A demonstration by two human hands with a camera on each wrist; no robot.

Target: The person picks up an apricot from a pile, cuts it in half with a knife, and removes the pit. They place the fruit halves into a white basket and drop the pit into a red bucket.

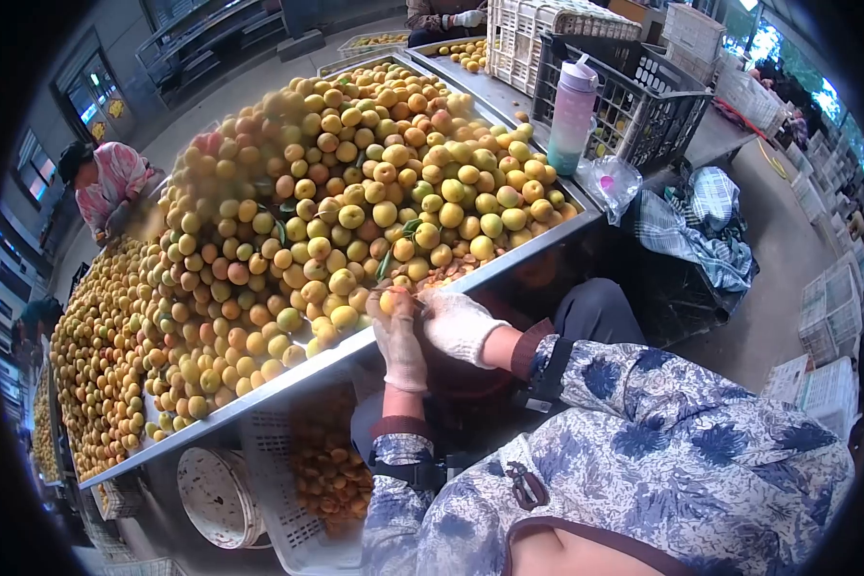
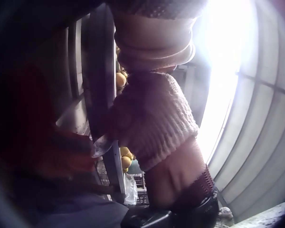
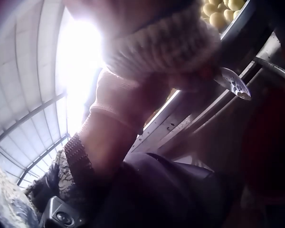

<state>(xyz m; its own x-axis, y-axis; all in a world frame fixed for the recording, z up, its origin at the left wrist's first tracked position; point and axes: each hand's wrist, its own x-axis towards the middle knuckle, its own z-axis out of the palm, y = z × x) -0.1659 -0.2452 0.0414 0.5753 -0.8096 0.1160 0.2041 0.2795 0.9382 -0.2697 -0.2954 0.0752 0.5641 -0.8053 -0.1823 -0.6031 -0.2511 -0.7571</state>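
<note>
In the head view my gloved left hand [image 1: 399, 346] holds an orange-yellow fruit [image 1: 396, 301] at the tray's front edge. Against it, on the right, is my right hand [image 1: 463, 328] in a white knitted glove. Both wrist views show a shiny metal blade [image 2: 102, 146] [image 3: 235, 83] jutting from my right hand [image 2: 154, 121]; its handle is hidden in the grip. The left glove's fingers are dark in the wrist views. Beyond the hands, a metal-edged tray [image 1: 259, 392] bears heaped yellow and orange fruit [image 1: 343, 281], with cut reddish pieces [image 1: 448, 274] close by.
Below the tray stand a white basket [image 1: 276, 499] of orange fruit pieces and a stained white bucket [image 1: 219, 494]. A pink-and-green bottle [image 1: 573, 115], a plastic bag [image 1: 612, 184] and black crates [image 1: 667, 120] are at the right. A person in pink [image 1: 113, 187] bends over the left side.
</note>
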